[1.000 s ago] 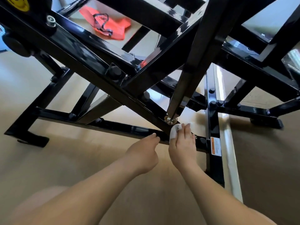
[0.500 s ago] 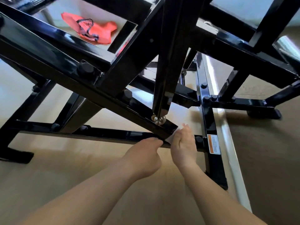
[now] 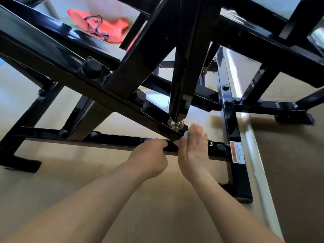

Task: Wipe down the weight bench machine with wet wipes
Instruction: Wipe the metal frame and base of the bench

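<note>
The black steel frame of the weight bench machine fills the upper view, its bars crossing just above the floor. My right hand lies with straight fingers against the lower end of a diagonal bar, pressing a white wet wipe onto it; only a small edge of the wipe shows past the palm. My left hand is beside it, fingers curled over the low horizontal crossbar. A silver bolt sits right above the wipe.
An orange bag lies on the floor behind the frame. A base rail with an orange warning label runs along the right, next to a pale floor strip. Rubber feet stand on the beige floor.
The view has dropped closer under the frame. My right hand has turned from lying over the bar to pressing sideways against the diagonal's end, and my left hand has come to grip the crossbar.
</note>
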`<state>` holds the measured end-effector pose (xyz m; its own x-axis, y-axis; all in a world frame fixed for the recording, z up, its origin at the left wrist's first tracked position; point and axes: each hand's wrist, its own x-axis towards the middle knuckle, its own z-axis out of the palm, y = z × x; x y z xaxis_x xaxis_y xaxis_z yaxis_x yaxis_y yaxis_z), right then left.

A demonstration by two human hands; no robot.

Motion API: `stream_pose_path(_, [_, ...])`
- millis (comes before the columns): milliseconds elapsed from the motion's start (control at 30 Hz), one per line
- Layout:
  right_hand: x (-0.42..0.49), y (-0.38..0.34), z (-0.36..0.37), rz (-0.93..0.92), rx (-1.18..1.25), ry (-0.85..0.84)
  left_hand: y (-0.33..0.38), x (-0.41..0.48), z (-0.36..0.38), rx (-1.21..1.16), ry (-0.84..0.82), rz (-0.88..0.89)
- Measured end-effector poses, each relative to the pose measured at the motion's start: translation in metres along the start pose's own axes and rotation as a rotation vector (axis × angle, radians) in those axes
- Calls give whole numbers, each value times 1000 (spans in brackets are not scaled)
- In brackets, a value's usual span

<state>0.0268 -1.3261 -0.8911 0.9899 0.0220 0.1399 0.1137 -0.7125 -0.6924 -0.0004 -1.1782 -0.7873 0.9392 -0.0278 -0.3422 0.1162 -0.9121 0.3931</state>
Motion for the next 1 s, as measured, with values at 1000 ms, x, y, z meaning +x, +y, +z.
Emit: stream_pose_path(1000, [-19, 70, -65, 144, -29, 243, 56, 12, 29, -75, -176, 107])
